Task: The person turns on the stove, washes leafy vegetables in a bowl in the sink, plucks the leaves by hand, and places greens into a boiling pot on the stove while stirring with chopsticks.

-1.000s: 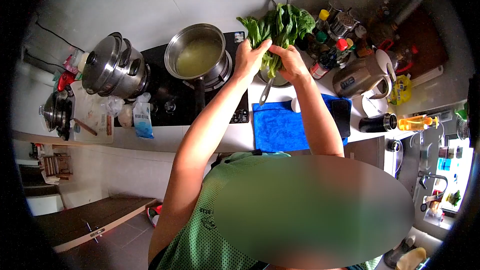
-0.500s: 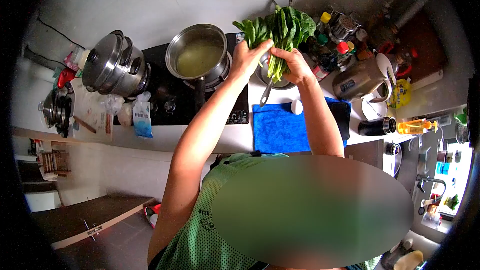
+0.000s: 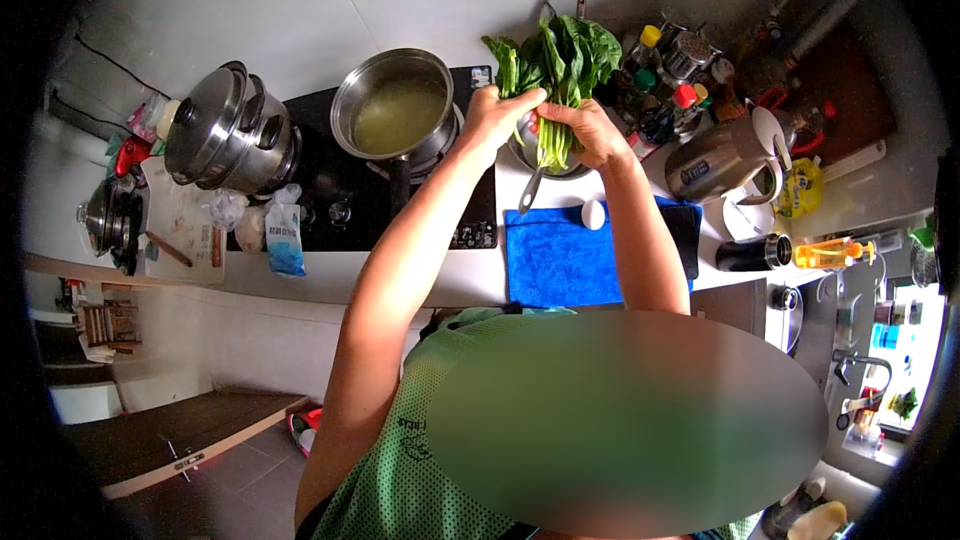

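Observation:
A bunch of green leafy vegetables [image 3: 560,60] is held above a small metal saucepan [image 3: 535,168] on the counter. My left hand [image 3: 495,118] grips the stems from the left side. From the right, my right hand [image 3: 590,130] holds the same stems. The pale stem ends hang down between the hands over the saucepan. Just left, an open steel pot [image 3: 395,110] with pale liquid stands on the black cooktop [image 3: 330,190]. A white egg [image 3: 594,214] lies on the blue cloth [image 3: 560,255] below my right wrist.
A lidded steel pot [image 3: 225,135] stands at the cooktop's left, with a plastic bag [image 3: 285,235] and a cutting board [image 3: 180,230] near it. Spice bottles [image 3: 670,90], a steel kettle [image 3: 725,155], a phone [image 3: 683,232] and a dark flask [image 3: 750,252] crowd the right.
Both hands have shifted the bunch of greens slightly and drawn it upright; the leaves now stand closer together over the saucepan. The pots and other items have not moved.

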Demonstrator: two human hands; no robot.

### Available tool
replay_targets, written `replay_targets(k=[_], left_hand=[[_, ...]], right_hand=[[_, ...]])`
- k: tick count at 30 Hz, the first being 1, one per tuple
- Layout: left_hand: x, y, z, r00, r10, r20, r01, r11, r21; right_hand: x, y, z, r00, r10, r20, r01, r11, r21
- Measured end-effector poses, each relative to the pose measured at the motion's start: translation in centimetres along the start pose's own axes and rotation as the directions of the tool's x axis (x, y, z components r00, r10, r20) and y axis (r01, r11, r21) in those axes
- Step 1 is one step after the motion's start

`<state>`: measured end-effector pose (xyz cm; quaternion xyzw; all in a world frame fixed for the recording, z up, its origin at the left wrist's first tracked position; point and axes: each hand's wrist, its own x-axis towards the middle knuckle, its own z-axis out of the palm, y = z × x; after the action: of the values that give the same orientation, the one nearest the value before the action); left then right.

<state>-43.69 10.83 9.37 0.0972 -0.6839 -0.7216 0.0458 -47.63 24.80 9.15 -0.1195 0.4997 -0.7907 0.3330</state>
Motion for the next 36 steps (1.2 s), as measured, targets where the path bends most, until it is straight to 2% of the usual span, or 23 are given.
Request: replay_targets(k=[2,4,10,12,13,15,18,20,22,24,26,28,31,32,34,35,36], left_hand=[[0.0,0.1,-0.2,0.991,-0.109,0.073,0.114,0.991,-0.071],[0.7,-0.7,-0.4,0.991,-0.112,0.067,0.116,0.991,-0.071],[0.4,0.0,-0.7,0.987,-0.086,0.133,0.066,0.988,0.143],[0.4,-0.2,-0.5,0.99,-0.05,0.131,0.049,0.999,0.012],[0.3,-0.2,-0.4,0.99,-0.05,0.129,0.049,0.999,0.01],[-0.1,0.0,-0.2,0.997,-0.077,0.013,0.078,0.997,-0.007],[0.2,-1.0,-0.2,0.997,-0.079,0.002,0.078,0.991,-0.111],[0.8,-1.7,-0.7,0.991,-0.132,0.03,0.135,0.985,-0.109],[0.9,-1.9,-0.7,0.96,-0.188,0.206,0.254,0.895,-0.367],[1.0,-2.0,-0.7,0.96,-0.178,0.214,0.249,0.892,-0.377],[0.6,-1.5,-1.2,0.939,-0.229,0.255,0.325,0.83,-0.454],[0.6,-1.5,-1.8,0.935,-0.245,0.255,0.339,0.827,-0.449],[0.4,-1.6,-2.1,0.979,-0.151,0.139,0.2,0.855,-0.478],[0.3,-1.5,-2.1,0.979,-0.151,0.139,0.2,0.855,-0.479],[0.0,-1.3,-2.0,0.975,-0.178,0.131,0.215,0.905,-0.367],[0.0,-1.2,-2.5,0.969,-0.144,0.202,0.21,0.911,-0.356],[0.0,-1.3,-2.6,0.969,-0.144,0.202,0.21,0.911,-0.355]], right_hand=[[0.3,0.4,-0.5,1.0,-0.003,0.022,0.003,0.999,-0.04],[0.3,0.3,-0.4,1.0,-0.004,0.013,0.005,0.999,-0.046],[0.8,0.9,-0.3,0.999,-0.041,-0.022,0.037,0.988,-0.151],[0.8,0.9,0.0,0.999,-0.017,-0.043,0.008,0.979,-0.203],[0.9,1.1,-0.1,0.999,-0.016,-0.042,0.007,0.979,-0.205],[1.3,1.5,-0.1,0.991,-0.05,-0.122,0.012,0.956,-0.295],[1.3,1.6,0.3,0.993,-0.037,-0.113,0.011,0.976,-0.217],[1.1,1.5,0.4,0.993,-0.029,-0.11,0.009,0.984,-0.178],[0.6,1.0,0.8,0.999,-0.012,-0.042,0.01,0.998,-0.061],[0.5,0.9,0.9,0.999,-0.012,-0.05,0.009,0.998,-0.059],[0.6,1.0,0.3,0.998,0.057,-0.036,-0.057,0.998,0.013],[0.5,1.1,0.1,0.997,0.064,-0.036,-0.062,0.998,0.032],[0.4,1.3,0.2,0.999,0.022,-0.045,-0.021,1.0,0.02],[0.4,1.3,0.5,0.999,-0.004,-0.054,0.004,1.0,-0.009],[0.2,1.2,1.1,0.998,-0.031,-0.063,0.028,0.999,-0.038],[0.1,1.1,1.4,0.996,-0.03,-0.087,0.023,0.996,-0.084],[0.0,1.0,1.6,0.993,-0.031,-0.111,0.016,0.991,-0.13]])
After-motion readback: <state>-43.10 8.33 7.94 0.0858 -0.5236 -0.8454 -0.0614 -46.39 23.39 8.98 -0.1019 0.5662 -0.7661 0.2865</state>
